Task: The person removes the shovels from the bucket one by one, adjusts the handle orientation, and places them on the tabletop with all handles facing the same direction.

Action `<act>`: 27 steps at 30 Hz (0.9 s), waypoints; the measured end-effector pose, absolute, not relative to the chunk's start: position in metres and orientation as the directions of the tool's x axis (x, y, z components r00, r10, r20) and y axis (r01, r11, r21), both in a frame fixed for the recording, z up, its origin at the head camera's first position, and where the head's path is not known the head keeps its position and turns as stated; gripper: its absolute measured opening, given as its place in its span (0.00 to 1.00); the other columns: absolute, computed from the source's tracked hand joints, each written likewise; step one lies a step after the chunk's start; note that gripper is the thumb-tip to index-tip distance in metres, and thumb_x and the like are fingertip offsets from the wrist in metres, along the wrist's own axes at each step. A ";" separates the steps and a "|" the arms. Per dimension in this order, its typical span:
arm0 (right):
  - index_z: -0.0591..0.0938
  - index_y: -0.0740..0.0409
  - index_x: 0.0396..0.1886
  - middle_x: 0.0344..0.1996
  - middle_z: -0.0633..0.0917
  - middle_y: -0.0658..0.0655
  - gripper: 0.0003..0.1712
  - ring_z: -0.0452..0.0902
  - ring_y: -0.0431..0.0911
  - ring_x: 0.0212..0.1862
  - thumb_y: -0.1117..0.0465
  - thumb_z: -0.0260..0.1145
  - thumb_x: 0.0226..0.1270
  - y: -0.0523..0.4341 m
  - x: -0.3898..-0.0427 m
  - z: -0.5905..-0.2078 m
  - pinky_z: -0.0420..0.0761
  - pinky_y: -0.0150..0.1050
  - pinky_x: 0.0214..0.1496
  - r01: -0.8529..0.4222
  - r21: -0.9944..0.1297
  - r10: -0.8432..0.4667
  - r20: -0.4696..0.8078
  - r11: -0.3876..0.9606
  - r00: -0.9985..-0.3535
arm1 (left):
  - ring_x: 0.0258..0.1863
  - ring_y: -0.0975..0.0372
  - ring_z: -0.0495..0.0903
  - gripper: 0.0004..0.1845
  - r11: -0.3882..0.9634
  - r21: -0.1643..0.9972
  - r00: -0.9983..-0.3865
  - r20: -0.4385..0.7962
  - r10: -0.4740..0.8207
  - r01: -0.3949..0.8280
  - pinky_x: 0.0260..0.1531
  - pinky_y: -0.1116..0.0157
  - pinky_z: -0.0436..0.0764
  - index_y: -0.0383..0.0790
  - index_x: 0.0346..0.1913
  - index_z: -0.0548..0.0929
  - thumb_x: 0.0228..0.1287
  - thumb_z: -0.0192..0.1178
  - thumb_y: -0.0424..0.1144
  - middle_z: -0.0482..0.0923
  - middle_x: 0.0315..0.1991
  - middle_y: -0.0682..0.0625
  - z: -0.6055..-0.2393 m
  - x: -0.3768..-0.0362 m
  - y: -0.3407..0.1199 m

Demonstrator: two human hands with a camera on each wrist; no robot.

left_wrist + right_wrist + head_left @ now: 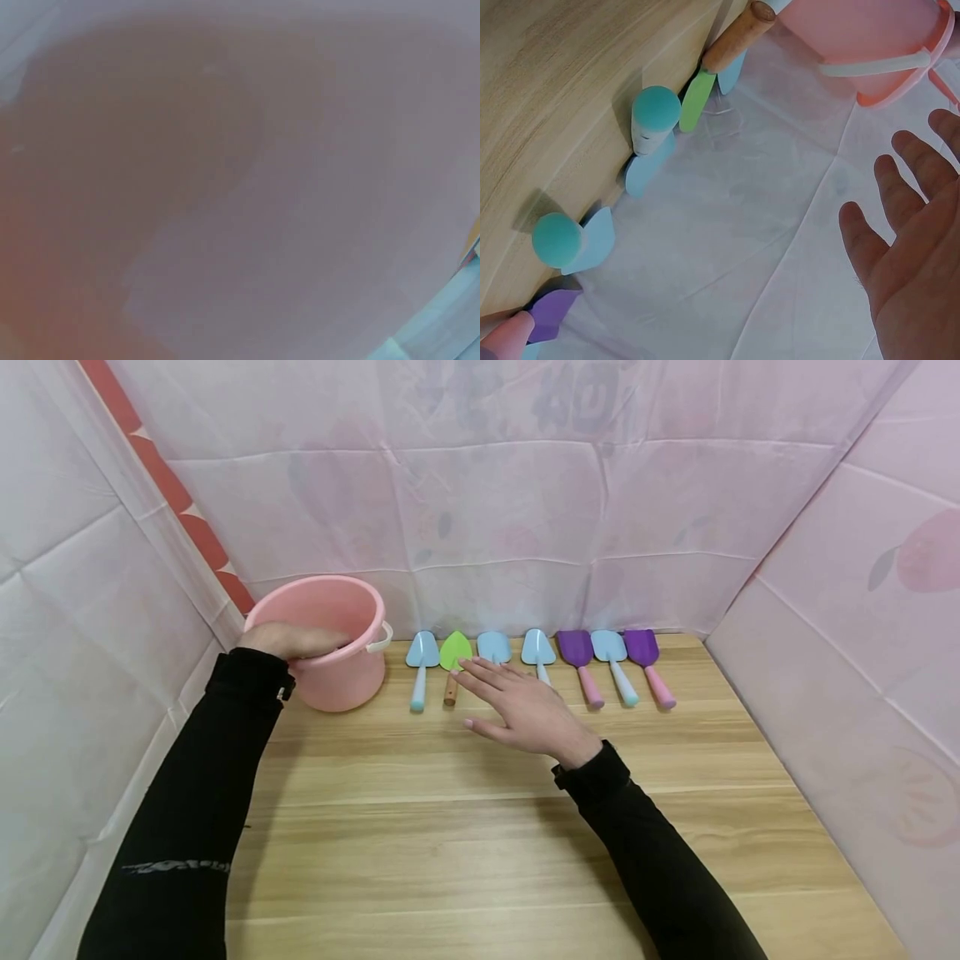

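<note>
My left hand (296,640) reaches over the rim of a pink bucket (341,681) at the back left. Its fingers are hidden inside, and the left wrist view is a close blur. My right hand (525,706) hovers over the row of toy shovels, fingers straight and spread, holding nothing. Under its fingertips lie a green shovel (455,650) with a wooden handle and a light blue shovel (493,646), whose handle the hand covers. Beside them are two pointed light blue shovels, one left (423,652) and one right (537,648).
Farther right lie a purple shovel (575,648), a blue shovel (609,647) and another purple shovel (641,647), the purple ones with pink handles. Pale printed sheets (487,510) wall the wooden table (420,860) behind and on both sides. The bucket has a white handle (380,639).
</note>
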State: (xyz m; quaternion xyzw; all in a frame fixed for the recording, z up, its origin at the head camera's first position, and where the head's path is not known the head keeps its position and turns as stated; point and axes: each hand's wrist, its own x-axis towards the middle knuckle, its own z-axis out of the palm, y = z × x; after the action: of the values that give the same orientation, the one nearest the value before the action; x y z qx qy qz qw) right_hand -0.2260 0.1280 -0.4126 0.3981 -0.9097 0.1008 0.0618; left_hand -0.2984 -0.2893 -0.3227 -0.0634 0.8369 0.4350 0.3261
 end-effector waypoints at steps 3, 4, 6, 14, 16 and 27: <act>0.63 0.43 0.98 0.95 0.67 0.55 0.45 0.61 0.53 0.97 0.34 0.60 0.94 0.129 -0.226 -0.413 0.63 0.60 1.00 -0.737 -0.137 -0.711 0.195 0.662 -0.675 | 0.64 0.48 0.72 0.42 0.795 0.570 -0.795 -0.571 0.203 -0.206 0.52 0.59 0.79 0.41 0.78 0.74 0.84 0.52 0.74 0.72 0.65 0.40 -0.320 -0.302 -0.290; 0.63 0.43 0.98 0.95 0.67 0.55 0.45 0.61 0.53 0.97 0.34 0.61 0.94 0.130 -0.226 -0.413 0.63 0.60 1.00 -0.736 -0.139 -0.710 0.195 0.663 -0.676 | 0.57 0.49 0.74 0.37 0.834 0.536 -0.804 -0.550 0.226 -0.132 0.47 0.59 0.78 0.40 0.70 0.78 0.87 0.52 0.71 0.74 0.57 0.41 -0.319 -0.304 -0.289; 0.63 0.43 0.98 0.95 0.67 0.55 0.45 0.61 0.53 0.97 0.34 0.61 0.94 0.131 -0.226 -0.413 0.63 0.60 1.00 -0.735 -0.139 -0.710 0.195 0.663 -0.677 | 0.45 0.51 0.76 0.29 0.871 0.490 -0.807 -0.509 0.301 0.016 0.41 0.58 0.76 0.40 0.54 0.83 0.91 0.50 0.64 0.74 0.41 0.46 -0.317 -0.307 -0.288; 0.64 0.44 0.98 0.96 0.66 0.54 0.44 0.62 0.53 0.97 0.35 0.61 0.94 0.133 -0.228 -0.414 0.64 0.61 0.99 -0.735 -0.145 -0.707 0.200 0.663 -0.678 | 0.33 0.56 0.77 0.16 0.908 0.353 -0.861 -0.365 0.355 0.225 0.35 0.60 0.77 0.40 0.42 0.87 0.89 0.58 0.46 0.73 0.27 0.54 -0.311 -0.310 -0.291; 0.65 0.44 0.98 0.96 0.66 0.54 0.44 0.62 0.54 0.97 0.35 0.61 0.94 0.133 -0.228 -0.414 0.64 0.61 0.99 -0.734 -0.146 -0.707 0.200 0.663 -0.679 | 0.34 0.56 0.77 0.13 0.920 0.310 -0.883 -0.326 0.339 0.239 0.35 0.61 0.76 0.38 0.45 0.89 0.88 0.60 0.41 0.75 0.28 0.53 -0.310 -0.309 -0.293; 0.64 0.45 0.98 0.96 0.66 0.56 0.45 0.62 0.54 0.96 0.35 0.62 0.93 0.135 -0.229 -0.412 0.65 0.59 0.99 -0.736 -0.160 -0.705 0.215 0.658 -0.676 | 0.58 0.40 0.90 0.10 0.955 0.179 -0.968 -0.038 0.249 0.238 0.62 0.38 0.90 0.33 0.54 0.94 0.91 0.64 0.35 0.94 0.55 0.34 -0.310 -0.299 -0.299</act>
State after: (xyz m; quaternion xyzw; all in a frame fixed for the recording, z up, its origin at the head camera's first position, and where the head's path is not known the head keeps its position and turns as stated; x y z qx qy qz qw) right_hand -0.2288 0.1350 -0.4123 0.3967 -0.9079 0.1173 0.0672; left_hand -0.2991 -0.2991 -0.3102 0.1233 0.9881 0.0867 0.0303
